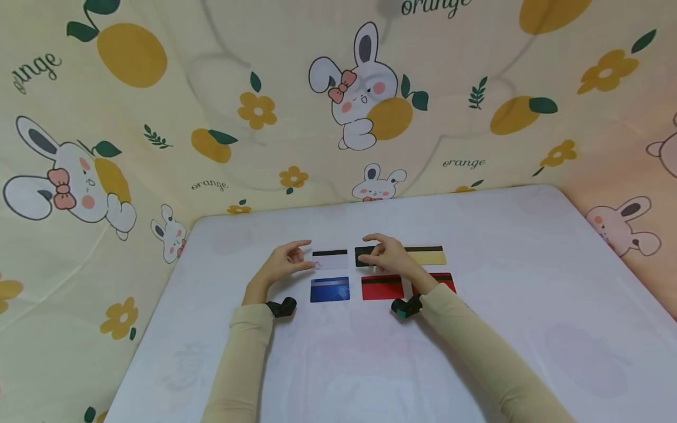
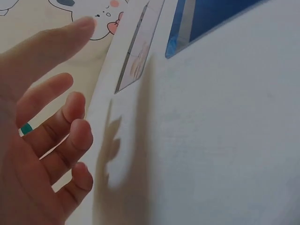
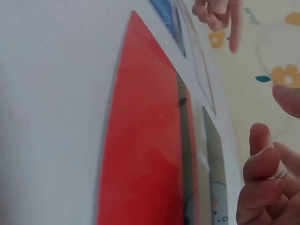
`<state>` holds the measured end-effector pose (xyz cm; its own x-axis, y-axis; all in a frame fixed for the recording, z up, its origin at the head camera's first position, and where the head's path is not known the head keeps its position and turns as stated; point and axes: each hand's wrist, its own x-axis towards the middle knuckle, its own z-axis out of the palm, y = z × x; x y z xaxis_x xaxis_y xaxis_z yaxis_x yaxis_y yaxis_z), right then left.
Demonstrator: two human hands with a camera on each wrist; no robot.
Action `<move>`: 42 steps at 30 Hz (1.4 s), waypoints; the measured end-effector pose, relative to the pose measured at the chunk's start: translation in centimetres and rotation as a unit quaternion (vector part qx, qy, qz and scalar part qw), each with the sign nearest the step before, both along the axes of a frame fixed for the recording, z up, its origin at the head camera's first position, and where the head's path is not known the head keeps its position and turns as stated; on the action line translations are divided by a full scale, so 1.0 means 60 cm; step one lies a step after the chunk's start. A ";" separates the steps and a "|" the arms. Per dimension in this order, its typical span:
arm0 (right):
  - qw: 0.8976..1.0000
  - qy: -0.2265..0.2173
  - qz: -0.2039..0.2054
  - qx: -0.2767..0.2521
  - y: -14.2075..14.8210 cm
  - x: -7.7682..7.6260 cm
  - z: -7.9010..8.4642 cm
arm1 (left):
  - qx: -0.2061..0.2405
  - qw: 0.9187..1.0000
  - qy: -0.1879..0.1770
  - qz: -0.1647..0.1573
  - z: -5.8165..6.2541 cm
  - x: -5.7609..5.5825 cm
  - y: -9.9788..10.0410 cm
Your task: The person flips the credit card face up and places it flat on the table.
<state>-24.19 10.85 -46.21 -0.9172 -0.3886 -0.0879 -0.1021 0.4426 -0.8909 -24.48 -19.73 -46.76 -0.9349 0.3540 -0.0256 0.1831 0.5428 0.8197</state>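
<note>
Near the white card (image 1: 332, 261) with a black stripe is my left hand (image 1: 282, 262), its thumb tip at the card's left edge. In the left wrist view that hand's fingers bend loosely with nothing between them. My right hand (image 1: 390, 257) hovers over the dark card (image 1: 361, 251), covering part of it, its thumb and forefinger apart. Nothing is in its fingers in the right wrist view, where a red card (image 3: 143, 150) lies beside it. A gold card (image 1: 431, 258) extends right of that hand.
A blue card (image 1: 330, 290) lies in the front row, with a red card (image 1: 382, 289) to its right. Another red card (image 1: 447, 283) is partly hidden by my right wrist. The white table (image 1: 344, 364) meets a printed cloth (image 1: 296, 47) at the back.
</note>
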 end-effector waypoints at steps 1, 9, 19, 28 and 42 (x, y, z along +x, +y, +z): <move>1.000 -0.002 0.004 0.001 -0.003 -0.001 -0.002 | -0.003 1.000 -0.003 -0.001 0.000 -0.001 0.001; 0.999 -0.023 0.021 0.015 -0.027 -0.006 -0.010 | -0.020 1.000 -0.016 -0.008 -0.003 -0.010 0.003; 0.996 -0.063 0.042 0.046 -0.056 -0.011 -0.016 | -0.073 0.996 -0.054 0.001 -0.006 -0.014 0.008; 0.995 -0.071 0.036 0.066 -0.068 -0.019 -0.022 | -0.109 0.991 -0.072 0.006 -0.008 -0.019 0.014; 0.993 -0.079 0.030 0.078 -0.076 -0.024 -0.027 | -0.111 0.990 -0.079 0.024 -0.013 -0.018 0.016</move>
